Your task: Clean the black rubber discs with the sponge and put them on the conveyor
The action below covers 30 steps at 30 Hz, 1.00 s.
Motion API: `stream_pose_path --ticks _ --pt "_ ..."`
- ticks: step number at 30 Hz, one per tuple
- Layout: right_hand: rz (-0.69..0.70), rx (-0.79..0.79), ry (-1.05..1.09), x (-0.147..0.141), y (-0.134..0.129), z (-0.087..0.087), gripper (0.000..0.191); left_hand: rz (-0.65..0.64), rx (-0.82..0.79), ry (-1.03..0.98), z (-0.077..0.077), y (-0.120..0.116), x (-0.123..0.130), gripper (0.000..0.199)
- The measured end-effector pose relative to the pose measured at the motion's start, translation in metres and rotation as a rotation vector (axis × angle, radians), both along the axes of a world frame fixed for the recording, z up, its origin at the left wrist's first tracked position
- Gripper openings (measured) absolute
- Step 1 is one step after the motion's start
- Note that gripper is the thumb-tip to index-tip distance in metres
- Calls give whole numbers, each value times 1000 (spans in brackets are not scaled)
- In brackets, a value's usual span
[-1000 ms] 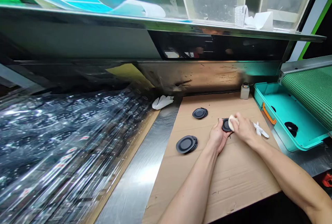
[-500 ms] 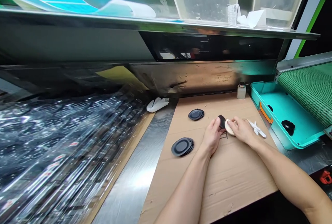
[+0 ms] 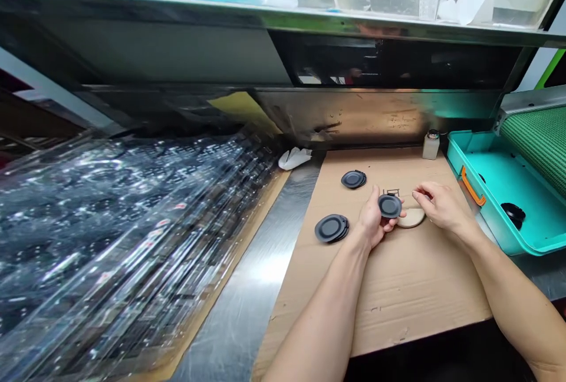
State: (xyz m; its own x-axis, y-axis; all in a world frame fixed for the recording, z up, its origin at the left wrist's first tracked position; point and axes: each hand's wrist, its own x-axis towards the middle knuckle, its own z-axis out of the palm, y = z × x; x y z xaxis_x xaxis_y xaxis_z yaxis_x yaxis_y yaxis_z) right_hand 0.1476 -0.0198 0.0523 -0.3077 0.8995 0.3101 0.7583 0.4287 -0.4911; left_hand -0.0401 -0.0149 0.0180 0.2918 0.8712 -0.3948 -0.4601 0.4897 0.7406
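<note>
My left hand [image 3: 374, 223] holds a small round black disc [image 3: 390, 206] by its edge, face up, above the cardboard sheet [image 3: 398, 287]. A beige round pad [image 3: 411, 217] lies flat on the cardboard just right of the disc. My right hand [image 3: 442, 208] hovers over the pad's right side with loosely curled fingers and holds nothing. Two short stacks of the same black discs lie on the cardboard: one stack of discs [image 3: 331, 228] left of my left hand, the other stack of discs [image 3: 354, 179] farther back.
A teal tray [image 3: 490, 178] with an orange handle holds black parts [image 3: 513, 212] at the right, beside a green belt [image 3: 537, 134]. A small bottle [image 3: 430, 144] stands at the cardboard's back edge. A crumpled white cloth [image 3: 294, 158] and shiny plastic trays [image 3: 124, 229] lie to the left.
My right hand has let go of the beige pad, which now lies on the cardboard. My left hand has turned the black disc face up. The camera shifted a little.
</note>
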Motion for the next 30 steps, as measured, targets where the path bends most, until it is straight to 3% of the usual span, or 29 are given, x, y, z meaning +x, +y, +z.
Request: stream_pose_path --ticks 4,10,15,19,26,30 --pt "116 10 53 -13 -5 -7 25 -105 -2 17 -1 -5 10 69" --pt "109 -3 -115 -17 -4 -15 28 -75 118 206 -7 -9 20 60" --pt "73 -8 -352 -21 -8 -6 26 -49 171 329 -10 -11 23 64" --pt "53 -58 -458 -23 -13 6 25 -98 224 443 -6 -14 24 74" --pt "100 -3 -314 -20 -11 6 25 -180 352 602 8 -19 23 74" --pt "92 -119 -202 -19 -12 9 25 -186 357 641 8 -23 24 71"
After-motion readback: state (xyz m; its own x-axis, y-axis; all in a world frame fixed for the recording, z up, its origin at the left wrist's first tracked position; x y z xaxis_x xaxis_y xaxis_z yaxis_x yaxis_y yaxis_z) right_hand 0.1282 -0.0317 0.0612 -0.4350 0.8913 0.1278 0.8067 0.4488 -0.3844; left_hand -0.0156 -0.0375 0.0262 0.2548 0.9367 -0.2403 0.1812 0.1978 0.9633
